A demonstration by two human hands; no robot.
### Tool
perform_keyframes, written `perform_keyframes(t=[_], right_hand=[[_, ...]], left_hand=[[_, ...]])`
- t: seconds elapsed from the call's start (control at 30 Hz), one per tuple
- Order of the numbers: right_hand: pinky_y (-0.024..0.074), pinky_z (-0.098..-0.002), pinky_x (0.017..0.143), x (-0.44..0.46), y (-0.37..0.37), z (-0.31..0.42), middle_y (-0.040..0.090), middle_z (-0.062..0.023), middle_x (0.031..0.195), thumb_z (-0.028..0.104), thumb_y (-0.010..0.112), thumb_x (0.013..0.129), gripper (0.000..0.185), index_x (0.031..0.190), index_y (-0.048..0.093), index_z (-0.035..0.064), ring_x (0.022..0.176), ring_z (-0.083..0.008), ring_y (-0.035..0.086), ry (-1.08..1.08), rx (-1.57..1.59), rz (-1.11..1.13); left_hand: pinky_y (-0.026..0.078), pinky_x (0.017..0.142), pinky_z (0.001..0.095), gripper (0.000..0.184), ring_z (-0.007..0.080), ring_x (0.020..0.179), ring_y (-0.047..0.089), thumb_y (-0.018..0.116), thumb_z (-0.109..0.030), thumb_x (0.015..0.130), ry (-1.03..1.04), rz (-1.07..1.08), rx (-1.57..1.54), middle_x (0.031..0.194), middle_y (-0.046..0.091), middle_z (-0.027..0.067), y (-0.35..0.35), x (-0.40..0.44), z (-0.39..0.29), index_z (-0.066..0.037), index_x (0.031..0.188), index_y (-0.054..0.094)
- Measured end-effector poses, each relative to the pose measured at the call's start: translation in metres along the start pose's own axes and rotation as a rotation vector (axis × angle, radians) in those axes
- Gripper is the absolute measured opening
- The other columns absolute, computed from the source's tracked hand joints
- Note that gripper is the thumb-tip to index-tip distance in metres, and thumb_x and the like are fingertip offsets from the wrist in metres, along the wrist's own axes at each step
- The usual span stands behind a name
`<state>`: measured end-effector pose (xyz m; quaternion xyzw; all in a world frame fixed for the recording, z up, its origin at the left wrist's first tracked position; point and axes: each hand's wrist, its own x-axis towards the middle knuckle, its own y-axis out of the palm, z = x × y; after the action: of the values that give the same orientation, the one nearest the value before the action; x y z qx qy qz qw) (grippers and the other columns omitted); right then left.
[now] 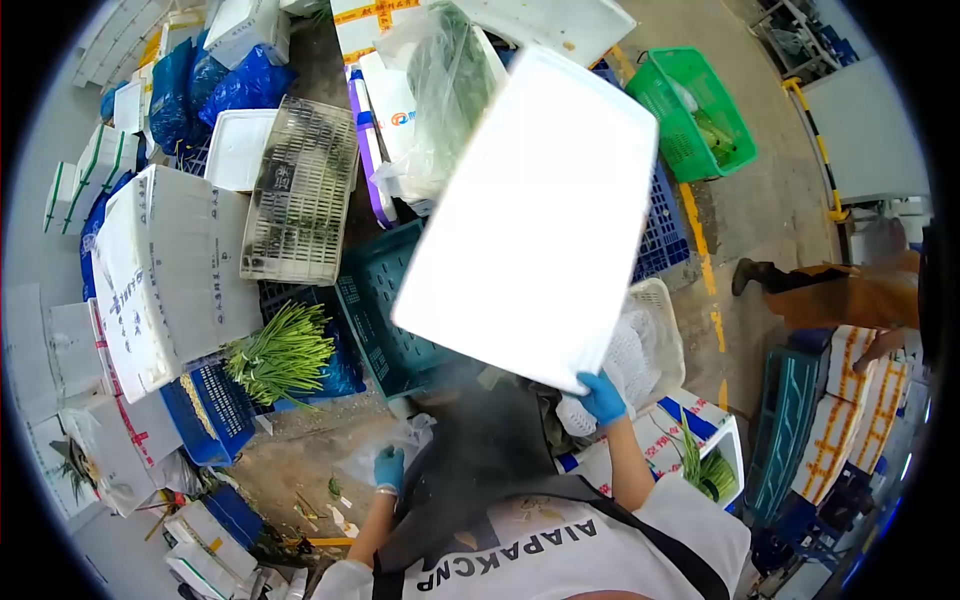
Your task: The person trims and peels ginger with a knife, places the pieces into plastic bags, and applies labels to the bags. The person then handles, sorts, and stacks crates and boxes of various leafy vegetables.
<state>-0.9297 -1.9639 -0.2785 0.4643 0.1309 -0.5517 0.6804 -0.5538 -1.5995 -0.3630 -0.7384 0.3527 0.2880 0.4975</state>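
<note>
A large white foam lid or panel [540, 210], overexposed, stretches from the lower middle to the upper right. My right hand [602, 399], in a blue glove, is closed on its near lower corner. My left hand [389, 467], also blue-gloved, is low on the left beside a crumpled clear plastic bag [365, 455]; its fingers seem curled, and whether they hold the bag cannot be made out. Under the panel's left edge lies a dark green crate [385, 325]. Green stalks [285, 350] lie left of that crate.
A green basket [690, 115] with vegetables is at the upper right. Foam boxes [200, 280] and a slatted crate [300, 195] stand on the left. A person in brown trousers [840, 290] is on the right, near stacked boxes [835, 420]. Scraps litter the floor [300, 480].
</note>
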Motion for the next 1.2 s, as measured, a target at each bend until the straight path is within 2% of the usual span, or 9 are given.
perform_keyframes(t=[0.43, 0.5, 0.6, 0.7, 0.77, 0.83, 1.03, 1.1, 1.2], right_hand=[[0.0516, -0.0358, 0.091, 0.094, 0.496, 0.093, 0.061, -0.0153, 0.121, 0.039, 0.062, 0.091, 0.066, 0.145, 0.038, 0.0092, 0.105, -0.0266, 0.061, -0.489, -1.052, 1.017], [0.0559, -0.0332, 0.075, 0.088, 0.485, 0.023, 0.062, -0.0105, 0.116, 0.043, 0.061, 0.091, 0.058, 0.136, 0.05, 0.0077, 0.092, -0.0196, 0.064, -0.074, -0.753, 1.225], [0.0525, -0.0298, 0.064, 0.086, 0.41, -0.088, 0.067, -0.0082, 0.097, 0.037, 0.062, 0.092, 0.049, 0.13, 0.056, 0.0071, 0.079, -0.0147, 0.063, 0.164, -0.774, 1.033], [0.0493, -0.0455, 0.07, 0.14, 0.263, -0.239, 0.064, -0.0238, 0.09, 0.036, 0.054, 0.092, 0.039, 0.099, 0.066, -0.0008, 0.082, -0.036, 0.062, -0.515, -1.582, 1.116], [0.0487, -0.0447, 0.065, 0.071, 0.226, -0.218, 0.064, -0.0148, 0.087, 0.033, 0.056, 0.094, 0.031, 0.1, 0.064, 0.0028, 0.082, -0.0284, 0.064, 0.531, -1.168, 0.589], [0.0498, -0.041, 0.063, 0.058, 0.158, -0.229, 0.065, -0.0108, 0.097, 0.031, 0.056, 0.095, 0.03, 0.11, 0.06, 0.0047, 0.084, -0.0258, 0.064, 0.79, -0.662, 0.443], [0.0525, -0.0402, 0.073, -0.021, 0.073, -0.209, 0.063, -0.0152, 0.118, 0.036, 0.054, 0.095, 0.04, 0.119, 0.058, 0.0045, 0.095, -0.0286, 0.064, 0.584, -0.629, -0.144], [0.039, -0.0336, 0.051, -0.03, 0.046, -0.222, 0.06, -0.0059, 0.078, 0.027, 0.054, 0.092, 0.017, 0.092, 0.061, 0.0111, 0.059, -0.0193, 0.052, 0.581, -0.37, -0.231], [0.0428, -0.0338, 0.053, -0.086, 0.073, -0.221, 0.064, -0.0071, 0.076, 0.026, 0.056, 0.09, 0.019, 0.091, 0.066, 0.0092, 0.06, -0.0178, 0.055, 0.327, -0.932, -0.132]], left_hand=[[0.046, 0.059, 0.0307, 0.048, 0.0151, 0.065, 0.052, 0.062, -0.031, 0.088, -0.116, -0.108, -0.285, 0.092, 0.065, 0.0087, -0.056, -0.027, 0.048, 0.004, 0.121, 0.058], [0.035, 0.04, 0.0324, 0.041, 0.0169, 0.048, 0.047, 0.06, -0.037, 0.089, -0.104, -0.153, -0.335, 0.076, 0.06, 0.0061, -0.052, -0.004, 0.117, -0.007, 0.116, 0.06], [0.039, 0.05, 0.0292, 0.038, 0.0151, 0.057, 0.046, 0.061, -0.034, 0.089, -0.179, -0.176, -0.442, 0.082, 0.061, 0.005, -0.068, -0.057, 0.103, -0.003, 0.111, 0.063], [0.039, 0.055, 0.0317, 0.042, 0.0184, 0.062, 0.051, 0.058, -0.039, 0.089, -0.354, -0.009, -0.401, 0.091, 0.06, 0.0067, -0.073, -0.044, 0.176, -0.006, 0.116, 0.059], [0.039, 0.055, 0.032, 0.043, 0.0191, 0.063, 0.051, 0.058, -0.04, 0.089, -0.422, 0.055, -0.409, 0.092, 0.06, 0.007, -0.08, -0.039, 0.201, -0.006, 0.116, 0.059], [0.039, 0.054, 0.0324, 0.044, 0.0199, 0.064, 0.051, 0.058, -0.04, 0.089, -0.446, 0.08, -0.438, 0.094, 0.059, 0.0073, -0.087, -0.025, 0.233, -0.007, 0.117, 0.058], [0.039, 0.054, 0.0335, 0.046, 0.022, 0.067, 0.053, 0.058, -0.042, 0.089, -0.428, 0.126, -0.537, 0.099, 0.058, 0.0082, -0.119, 0.036, 0.313, -0.007, 0.118, 0.057], [0.039, 0.053, 0.0338, 0.046, 0.0227, 0.068, 0.053, 0.057, -0.042, 0.088, -0.406, 0.119, -0.56, 0.101, 0.058, 0.0085, -0.132, 0.058, 0.334, -0.007, 0.119, 0.056], [0.037, 0.047, 0.0356, 0.046, 0.0252, 0.071, 0.055, 0.058, -0.043, 0.088, -0.38, 0.065, -0.527, 0.105, 0.056, 0.0091, -0.163, 0.056, 0.309, -0.006, 0.116, 0.055]])
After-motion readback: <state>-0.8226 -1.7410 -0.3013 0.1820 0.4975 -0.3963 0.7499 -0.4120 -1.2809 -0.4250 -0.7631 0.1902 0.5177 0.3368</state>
